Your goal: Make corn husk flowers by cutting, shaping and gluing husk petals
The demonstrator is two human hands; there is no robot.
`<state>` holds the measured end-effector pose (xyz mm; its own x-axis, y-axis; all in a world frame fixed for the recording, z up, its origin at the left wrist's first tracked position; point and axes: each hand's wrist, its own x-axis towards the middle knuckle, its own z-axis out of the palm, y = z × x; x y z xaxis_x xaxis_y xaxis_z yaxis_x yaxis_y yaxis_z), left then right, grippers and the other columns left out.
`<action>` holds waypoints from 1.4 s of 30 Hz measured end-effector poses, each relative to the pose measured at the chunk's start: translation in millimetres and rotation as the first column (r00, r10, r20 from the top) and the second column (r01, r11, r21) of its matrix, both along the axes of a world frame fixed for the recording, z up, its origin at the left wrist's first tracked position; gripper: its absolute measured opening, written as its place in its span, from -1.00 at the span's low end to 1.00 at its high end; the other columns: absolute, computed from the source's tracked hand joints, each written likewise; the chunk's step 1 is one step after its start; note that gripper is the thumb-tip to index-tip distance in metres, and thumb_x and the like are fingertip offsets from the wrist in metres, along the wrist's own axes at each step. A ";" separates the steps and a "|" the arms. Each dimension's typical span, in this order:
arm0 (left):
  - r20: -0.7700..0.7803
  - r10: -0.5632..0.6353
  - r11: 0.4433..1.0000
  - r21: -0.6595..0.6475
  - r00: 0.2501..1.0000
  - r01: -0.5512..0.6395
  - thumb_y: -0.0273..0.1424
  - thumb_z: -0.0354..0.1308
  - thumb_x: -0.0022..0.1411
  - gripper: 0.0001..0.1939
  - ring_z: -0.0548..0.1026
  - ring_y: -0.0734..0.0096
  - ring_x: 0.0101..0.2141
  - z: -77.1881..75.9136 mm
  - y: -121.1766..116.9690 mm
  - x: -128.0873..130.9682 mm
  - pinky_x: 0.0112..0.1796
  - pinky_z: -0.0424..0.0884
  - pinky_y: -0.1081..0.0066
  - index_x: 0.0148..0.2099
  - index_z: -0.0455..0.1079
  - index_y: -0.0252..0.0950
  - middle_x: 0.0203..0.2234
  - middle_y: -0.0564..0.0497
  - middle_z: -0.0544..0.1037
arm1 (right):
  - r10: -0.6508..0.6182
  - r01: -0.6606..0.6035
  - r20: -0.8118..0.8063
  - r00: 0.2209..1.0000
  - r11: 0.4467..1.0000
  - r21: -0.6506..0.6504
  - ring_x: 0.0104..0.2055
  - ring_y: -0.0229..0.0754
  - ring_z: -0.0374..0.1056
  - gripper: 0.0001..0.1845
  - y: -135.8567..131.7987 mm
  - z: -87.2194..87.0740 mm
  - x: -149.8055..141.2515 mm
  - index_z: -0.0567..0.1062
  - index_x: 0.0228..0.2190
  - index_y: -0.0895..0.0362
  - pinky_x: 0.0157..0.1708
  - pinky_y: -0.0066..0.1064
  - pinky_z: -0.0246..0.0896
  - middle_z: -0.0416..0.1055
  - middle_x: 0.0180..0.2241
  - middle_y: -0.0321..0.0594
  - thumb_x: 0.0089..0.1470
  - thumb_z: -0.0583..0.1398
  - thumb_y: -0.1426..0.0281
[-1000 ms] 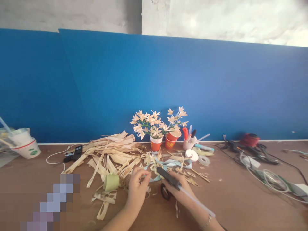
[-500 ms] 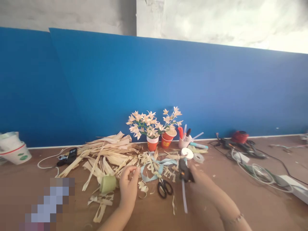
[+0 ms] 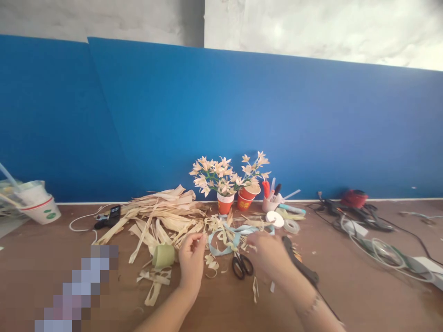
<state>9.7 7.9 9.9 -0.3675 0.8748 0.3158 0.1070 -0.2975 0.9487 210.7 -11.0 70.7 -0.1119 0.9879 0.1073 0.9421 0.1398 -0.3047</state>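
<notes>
My left hand point(image 3: 192, 263) is closed in a pinch beside a green roll of tape point(image 3: 163, 256); what its fingertips hold is too small to make out. My right hand point(image 3: 270, 253), blurred, reaches inward over pale scraps near a light blue ribbon point(image 3: 216, 249). Its fingers are too smeared to show whether they are closed. A black hot glue gun point(image 3: 300, 265) lies on the table, partly behind my right forearm. Between my hands sits a pair of black-handled scissors point(image 3: 242, 266). Dried corn husks point(image 3: 173, 210) are heaped behind my left hand.
Cream husk flowers point(image 3: 221, 173) stand in a red-and-white paper cup point(image 3: 225, 204); more rise by red cups point(image 3: 245, 200). A holder with tools point(image 3: 272, 203) and a clear tape roll point(image 3: 291, 226) are nearby. Cables point(image 3: 384, 253) lie right, a white cup point(image 3: 41, 211) left.
My right hand has let go of the glue gun, which now lies on the table, and has moved left toward the scraps. My left hand keeps its pinch. The view has shifted slightly left.
</notes>
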 end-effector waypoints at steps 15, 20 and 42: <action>0.033 -0.017 0.999 -0.031 0.999 0.018 -0.23 0.14 0.12 -0.77 0.40 0.36 -0.46 -9.3 7.3 -3.6 -0.39 0.33 0.44 -0.44 0.41 -0.30 -0.54 0.03 0.46 | 0.378 -0.381 -0.178 0.909 0.925 0.018 -0.27 -0.16 0.28 -0.80 34.8 -36.7 -81.0 0.49 -0.52 0.16 -0.26 -0.44 0.10 0.41 -0.39 -0.18 -0.16 0.11 0.62; 0.029 -0.045 0.997 -0.062 0.999 0.047 -0.24 0.14 0.10 -0.79 0.40 0.36 -0.48 -4.0 4.4 -2.7 -0.40 0.32 0.44 -0.43 0.42 -0.29 -0.54 0.03 0.48 | 0.210 -0.230 -0.492 0.845 0.973 0.021 -0.50 -0.26 0.28 -0.85 39.0 -17.8 -71.7 0.44 -0.42 0.15 -0.43 -0.48 0.14 0.39 -0.55 -0.30 -0.03 0.08 0.54; 0.041 -0.185 0.977 -0.102 0.982 0.189 -0.31 0.16 0.07 -0.83 0.35 0.42 -0.54 -6.0 1.8 2.8 -0.47 0.29 0.48 -0.45 0.40 -0.31 -0.60 0.07 0.42 | 0.453 -0.277 -0.326 0.830 0.842 0.463 -0.31 -0.17 0.31 -0.80 37.0 -13.5 -65.8 0.42 -0.38 0.13 -0.30 -0.38 0.21 0.39 -0.39 -0.20 0.02 0.08 0.62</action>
